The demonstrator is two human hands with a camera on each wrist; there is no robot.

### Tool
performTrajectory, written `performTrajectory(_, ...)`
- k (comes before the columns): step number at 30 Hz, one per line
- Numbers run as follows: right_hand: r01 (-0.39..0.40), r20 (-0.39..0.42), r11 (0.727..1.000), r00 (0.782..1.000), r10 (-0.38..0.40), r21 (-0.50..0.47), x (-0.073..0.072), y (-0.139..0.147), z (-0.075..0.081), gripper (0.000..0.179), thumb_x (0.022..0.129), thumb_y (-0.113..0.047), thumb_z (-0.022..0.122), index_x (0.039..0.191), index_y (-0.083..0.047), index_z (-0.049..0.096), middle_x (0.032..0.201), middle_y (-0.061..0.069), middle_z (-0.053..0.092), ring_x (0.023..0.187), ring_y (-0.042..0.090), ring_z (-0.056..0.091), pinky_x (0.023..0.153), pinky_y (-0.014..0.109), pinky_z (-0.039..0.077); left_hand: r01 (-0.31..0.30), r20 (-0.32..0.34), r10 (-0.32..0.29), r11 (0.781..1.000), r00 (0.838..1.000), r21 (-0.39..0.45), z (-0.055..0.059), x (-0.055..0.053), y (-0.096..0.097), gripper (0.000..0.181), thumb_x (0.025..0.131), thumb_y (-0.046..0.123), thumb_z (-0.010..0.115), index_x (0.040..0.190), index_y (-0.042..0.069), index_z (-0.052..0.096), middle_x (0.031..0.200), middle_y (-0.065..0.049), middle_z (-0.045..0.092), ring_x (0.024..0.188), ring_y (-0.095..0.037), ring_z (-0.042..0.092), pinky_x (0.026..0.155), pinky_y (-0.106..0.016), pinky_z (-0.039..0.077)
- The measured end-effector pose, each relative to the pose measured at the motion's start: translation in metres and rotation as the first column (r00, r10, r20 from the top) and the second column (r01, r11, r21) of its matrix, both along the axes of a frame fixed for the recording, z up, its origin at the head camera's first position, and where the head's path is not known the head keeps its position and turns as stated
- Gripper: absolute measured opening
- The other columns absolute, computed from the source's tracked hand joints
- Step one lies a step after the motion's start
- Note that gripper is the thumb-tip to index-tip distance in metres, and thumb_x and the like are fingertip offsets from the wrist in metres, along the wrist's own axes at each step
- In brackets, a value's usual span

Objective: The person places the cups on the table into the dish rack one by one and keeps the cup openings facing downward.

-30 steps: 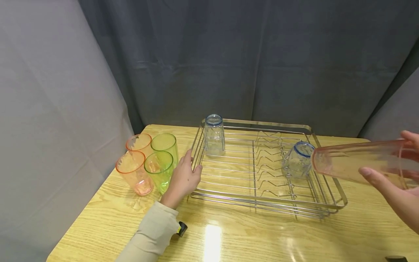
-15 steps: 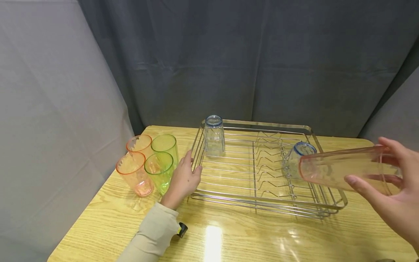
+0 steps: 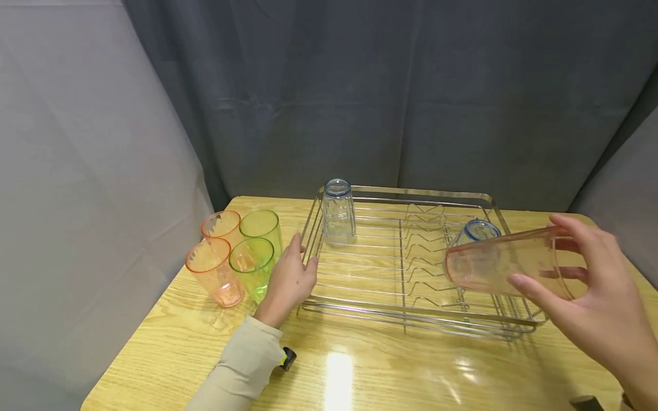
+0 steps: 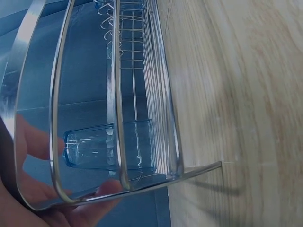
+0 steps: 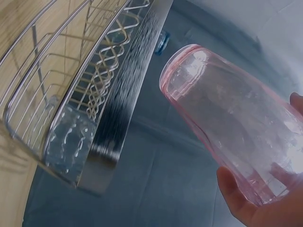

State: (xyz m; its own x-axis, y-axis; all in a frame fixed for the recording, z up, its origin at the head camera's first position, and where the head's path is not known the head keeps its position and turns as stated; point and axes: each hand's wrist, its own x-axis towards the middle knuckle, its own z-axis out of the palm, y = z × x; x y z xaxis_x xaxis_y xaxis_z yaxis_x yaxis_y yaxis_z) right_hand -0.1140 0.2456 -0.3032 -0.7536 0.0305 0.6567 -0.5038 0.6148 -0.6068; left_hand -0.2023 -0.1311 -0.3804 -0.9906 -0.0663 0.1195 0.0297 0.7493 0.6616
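Observation:
My right hand holds a clear pink tumbler by one end. The tumbler lies nearly level above the right end of the metal dish rack, apart from it. In the right wrist view the pink tumbler slants past the rack's rim. My left hand grips the rack's left side, and in the left wrist view its fingers go around the rim. Inside the rack, a clear blue glass stands upside down at the back left. Another blue-rimmed glass at the right is partly behind the tumbler.
Two orange tumblers and two green tumblers stand upright left of the rack, close to my left hand. The wooden table spreads in front. Dark cloth hangs behind, and pale cloth hangs on the left.
My right hand has carried the pink tumbler leftward, from right of the rack to over its right end. The left hand keeps its place on the rack.

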Motion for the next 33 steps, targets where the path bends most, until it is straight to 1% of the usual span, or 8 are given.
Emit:
performTrajectory(7, -0.031, -0.033, 0.999, 0.999, 0.032, 0.03, -0.003, -0.005, 0.001, 0.092, 0.062, 0.013, 0.083, 0.145, -0.009, 0.049, 0.13, -0.021, 0.045, 0.113, -0.009, 0.046, 0.077, -0.005, 0.041, 0.002, -0.039, -0.004, 0.999, 0.999, -0.047, 0.002, 0.0, 0.001, 0.065, 0.101, 0.03, 0.051, 0.155, 0.004, 0.027, 0.146, -0.022, 0.048, 0.123, -0.04, 0.058, 0.101, -0.053, 0.05)
performTrajectory(11, -0.025, -0.011, 0.999, 1.0, 0.025, 0.021, -0.003, -0.007, 0.001, 0.093, 0.063, 0.013, 0.082, 0.146, -0.01, 0.048, 0.131, -0.02, 0.044, 0.114, -0.009, 0.046, 0.078, -0.005, 0.041, -0.03, -0.154, 0.013, 0.993, 0.988, -0.111, 0.003, 0.003, 0.002, 0.056, 0.1, 0.026, 0.053, 0.149, 0.002, 0.039, 0.143, -0.019, 0.049, 0.122, -0.038, 0.058, 0.099, -0.052, 0.052)
performTrajectory(16, -0.043, -0.01, 0.999, 0.999, 0.043, 0.008, -0.003, -0.01, 0.001, 0.092, 0.064, 0.015, 0.081, 0.146, -0.009, 0.048, 0.133, -0.017, 0.045, 0.114, -0.006, 0.046, 0.077, -0.004, 0.042, -0.102, -0.323, 0.036, 0.977, 0.946, -0.19, 0.005, 0.009, 0.003, 0.041, 0.098, 0.02, 0.056, 0.134, 0.0, 0.057, 0.131, -0.018, 0.06, 0.111, -0.036, 0.065, 0.088, -0.049, 0.057)
performTrajectory(20, -0.055, -0.025, 0.999, 0.998, 0.055, 0.0, -0.003, -0.013, 0.002, 0.092, 0.063, 0.017, 0.08, 0.146, -0.009, 0.048, 0.134, -0.015, 0.045, 0.113, -0.005, 0.047, 0.078, -0.004, 0.043, -0.116, -0.376, 0.027, 0.97, 0.926, -0.215, 0.005, 0.012, 0.005, 0.036, 0.097, 0.016, 0.058, 0.127, -0.004, 0.061, 0.124, -0.021, 0.064, 0.105, -0.036, 0.067, 0.085, -0.048, 0.059)
performTrajectory(24, -0.065, -0.027, 0.998, 0.998, 0.064, -0.014, -0.004, -0.015, 0.002, 0.092, 0.063, 0.017, 0.08, 0.145, -0.008, 0.048, 0.132, -0.014, 0.046, 0.113, -0.004, 0.049, 0.078, -0.003, 0.043, -0.1, -0.442, -0.027, 0.96, 0.897, -0.262, 0.006, 0.014, 0.006, 0.032, 0.094, 0.011, 0.062, 0.121, -0.005, 0.064, 0.119, -0.021, 0.066, 0.102, -0.035, 0.068, 0.084, -0.046, 0.059)
performTrajectory(28, -0.057, -0.008, 0.998, 0.998, 0.057, -0.016, -0.003, -0.016, 0.002, 0.091, 0.063, 0.017, 0.08, 0.145, -0.008, 0.048, 0.127, -0.017, 0.046, 0.112, -0.004, 0.048, 0.079, -0.003, 0.043, -0.054, -0.493, -0.101, 0.955, 0.864, -0.291, 0.011, 0.02, 0.009, 0.029, 0.092, 0.012, 0.064, 0.119, -0.001, 0.066, 0.119, -0.016, 0.068, 0.108, -0.032, 0.066, 0.091, -0.043, 0.057)
performTrajectory(30, -0.051, 0.003, 0.999, 0.999, 0.051, -0.016, -0.003, -0.018, 0.002, 0.092, 0.063, 0.017, 0.08, 0.145, -0.008, 0.048, 0.126, -0.017, 0.047, 0.113, -0.004, 0.048, 0.08, -0.003, 0.043, -0.003, -0.521, -0.151, 0.959, 0.84, -0.282, 0.016, 0.024, 0.013, 0.029, 0.092, 0.012, 0.065, 0.119, 0.002, 0.067, 0.12, -0.013, 0.069, 0.112, -0.031, 0.065, 0.095, -0.042, 0.056)
performTrajectory(33, -0.068, 0.013, 0.997, 0.998, 0.069, -0.047, -0.005, -0.021, 0.002, 0.092, 0.063, 0.018, 0.08, 0.145, -0.009, 0.048, 0.13, -0.013, 0.048, 0.113, -0.002, 0.049, 0.081, -0.003, 0.043, 0.107, -0.565, -0.243, 0.959, 0.789, -0.263, 0.023, 0.031, 0.021, 0.03, 0.092, 0.013, 0.066, 0.121, 0.005, 0.066, 0.121, -0.011, 0.069, 0.115, -0.028, 0.064, 0.099, -0.04, 0.054)
